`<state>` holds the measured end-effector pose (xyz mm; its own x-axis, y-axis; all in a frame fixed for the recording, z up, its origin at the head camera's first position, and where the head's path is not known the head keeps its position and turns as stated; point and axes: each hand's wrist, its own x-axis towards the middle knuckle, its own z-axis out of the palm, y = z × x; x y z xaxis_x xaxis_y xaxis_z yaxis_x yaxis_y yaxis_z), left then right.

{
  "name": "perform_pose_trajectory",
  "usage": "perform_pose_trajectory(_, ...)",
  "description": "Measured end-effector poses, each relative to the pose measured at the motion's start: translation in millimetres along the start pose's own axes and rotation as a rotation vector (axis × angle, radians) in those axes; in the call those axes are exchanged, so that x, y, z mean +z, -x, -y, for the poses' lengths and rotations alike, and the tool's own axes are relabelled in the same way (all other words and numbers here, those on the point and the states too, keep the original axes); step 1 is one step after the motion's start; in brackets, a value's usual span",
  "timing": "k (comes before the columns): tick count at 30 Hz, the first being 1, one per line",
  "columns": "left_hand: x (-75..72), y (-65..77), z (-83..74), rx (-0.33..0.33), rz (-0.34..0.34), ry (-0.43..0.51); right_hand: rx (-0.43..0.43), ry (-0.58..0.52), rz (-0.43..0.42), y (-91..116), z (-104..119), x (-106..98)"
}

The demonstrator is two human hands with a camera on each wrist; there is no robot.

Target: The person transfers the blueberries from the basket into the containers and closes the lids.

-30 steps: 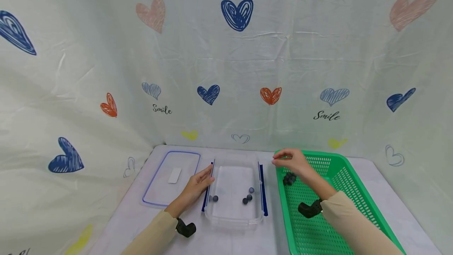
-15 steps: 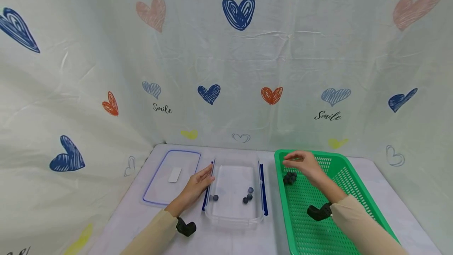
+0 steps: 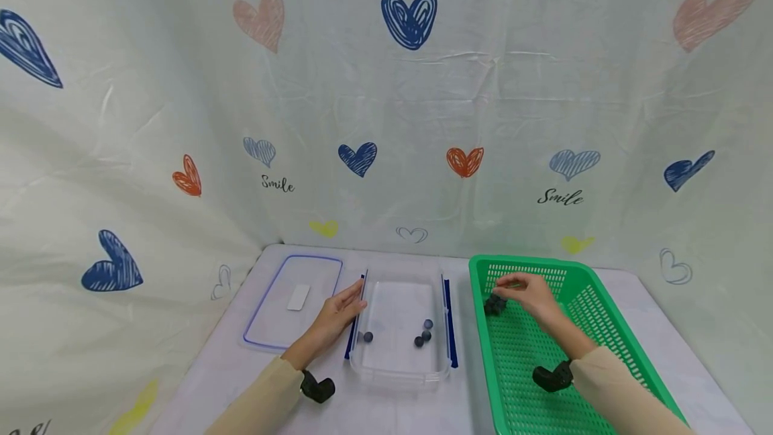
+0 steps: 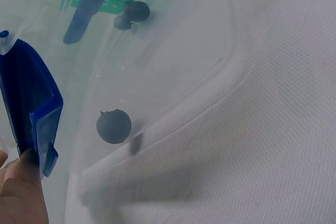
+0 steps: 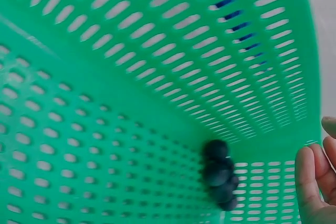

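Note:
My left hand [image 3: 337, 316] grips the left side of a clear plastic food container [image 3: 398, 377], its fingers by the blue side latch [image 4: 44, 98]. Several blueberries lie on the container's floor: a single blueberry [image 4: 114, 126] near the left wall and a group with a dark blueberry [image 3: 419, 342] at the right. Over the far left corner of a green basket [image 3: 513, 381], my right hand [image 3: 531, 295] hovers beside a small pile of blueberries [image 5: 218, 174]. Thumb and fingers stand apart in the right wrist view, with nothing visible between them.
A clear lid with a blue rim [image 3: 263, 306] lies flat left of the container, a white rectangular piece [image 3: 298, 298] showing in its middle. The container's right blue latch [image 3: 449, 327] hangs toward the basket. A heart-printed curtain [image 3: 386, 106] stands behind the white-covered table [image 3: 410, 415].
My right hand has moved right, away from the basket's left rim, then lower over the pile of blueberries. The left hand and the container have stayed in place.

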<state>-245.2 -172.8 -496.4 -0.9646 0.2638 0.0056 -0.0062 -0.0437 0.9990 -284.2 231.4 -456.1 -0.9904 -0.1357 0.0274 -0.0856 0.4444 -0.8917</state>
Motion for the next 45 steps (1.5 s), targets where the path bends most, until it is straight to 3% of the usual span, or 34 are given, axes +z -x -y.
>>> perform_pose_trajectory(6, 3.6, 4.8, -12.8, -0.015, 0.006, -0.043, 0.011, 0.014, -0.036, 3.1, -9.5, 5.9)
perform_pose_trajectory(13, 3.1, 2.7, -6.9, 0.002, -0.011, -0.006, 0.025, 0.045, -0.077, 3.1, -19.4, 9.8)
perform_pose_trajectory(20, 4.0, 4.7, -13.3, -0.01, 0.004, -0.047, 0.037, 0.103, -0.145, 2.4, -31.3, 16.7)
perform_pose_trajectory(33, 4.5, 7.1, -13.4, -0.006, -0.003, -0.027, 0.083, 0.101, -0.217, 7.4, -46.5, 30.4)
perform_pose_trajectory(45, 2.1, 1.6, -3.1, 0.007, -0.012, 0.01, 0.101, 0.153, -0.286, 8.5, -54.8, 38.6)
